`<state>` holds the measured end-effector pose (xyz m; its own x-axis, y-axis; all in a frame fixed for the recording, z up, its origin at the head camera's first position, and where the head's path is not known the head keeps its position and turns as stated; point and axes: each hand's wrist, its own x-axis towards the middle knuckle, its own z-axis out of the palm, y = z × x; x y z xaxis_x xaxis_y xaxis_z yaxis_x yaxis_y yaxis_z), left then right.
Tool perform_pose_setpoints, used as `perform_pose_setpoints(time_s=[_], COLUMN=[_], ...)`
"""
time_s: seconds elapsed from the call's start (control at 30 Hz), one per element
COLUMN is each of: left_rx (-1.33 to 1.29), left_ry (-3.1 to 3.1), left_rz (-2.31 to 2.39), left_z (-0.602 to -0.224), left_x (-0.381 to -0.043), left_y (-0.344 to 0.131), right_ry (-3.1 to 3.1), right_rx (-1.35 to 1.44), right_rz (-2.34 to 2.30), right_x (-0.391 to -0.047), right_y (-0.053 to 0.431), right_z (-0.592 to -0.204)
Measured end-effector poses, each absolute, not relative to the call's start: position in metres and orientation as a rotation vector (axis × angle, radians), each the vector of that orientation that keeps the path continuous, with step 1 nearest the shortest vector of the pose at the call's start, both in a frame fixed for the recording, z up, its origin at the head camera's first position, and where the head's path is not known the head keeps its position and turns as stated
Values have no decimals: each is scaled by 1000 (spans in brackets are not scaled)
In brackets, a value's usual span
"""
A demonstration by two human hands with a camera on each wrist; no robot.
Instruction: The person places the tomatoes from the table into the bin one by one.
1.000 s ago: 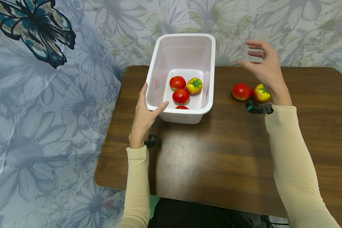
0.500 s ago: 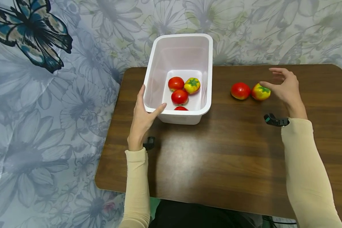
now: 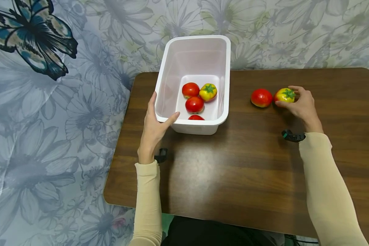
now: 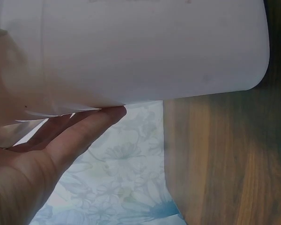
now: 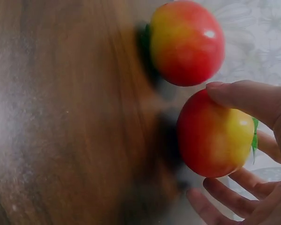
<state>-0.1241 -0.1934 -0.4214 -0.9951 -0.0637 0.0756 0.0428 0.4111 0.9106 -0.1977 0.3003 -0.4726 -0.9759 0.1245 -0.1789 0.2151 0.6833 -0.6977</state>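
Note:
My left hand (image 3: 152, 131) holds the near left corner of a white plastic bin (image 3: 195, 128), thumb along the front rim. In the left wrist view, fingers (image 4: 79, 133) lie straight against its outer side. Inside the bin are red tomatoes (image 3: 194, 104) and a yellow one (image 3: 208, 92) with a green star-shaped top; the front rim partly hides the nearest. At right, my right hand (image 3: 304, 106) grips a red-and-yellow tomato (image 5: 213, 136) between thumb and fingers. A mostly red tomato (image 3: 261, 98) sits on the table just left of it.
A brown wooden table (image 3: 233, 177) carries everything. Behind it and along the left hangs a flower-patterned covering (image 3: 264, 30) with a butterfly print (image 3: 38, 36). Black bands circle both wrists. The bin stands near the table's back edge.
My right hand has moved right and down from above the tomatoes and closed around the red-and-yellow one, which sits slightly farther right. My left hand stays at the bin.

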Motion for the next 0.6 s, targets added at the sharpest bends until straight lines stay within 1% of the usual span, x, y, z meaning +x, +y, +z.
perform_pose_setpoints(time_s=[0.6], left_rx=[11], left_ry=[-2569], left_rz=[-1630], left_z=[-417], left_x=[-120], left_y=[-196], right_ry=[2741], right_rx=[398], right_rz=[-1273], right_x=[-190], right_y=[293], right_z=[-474])
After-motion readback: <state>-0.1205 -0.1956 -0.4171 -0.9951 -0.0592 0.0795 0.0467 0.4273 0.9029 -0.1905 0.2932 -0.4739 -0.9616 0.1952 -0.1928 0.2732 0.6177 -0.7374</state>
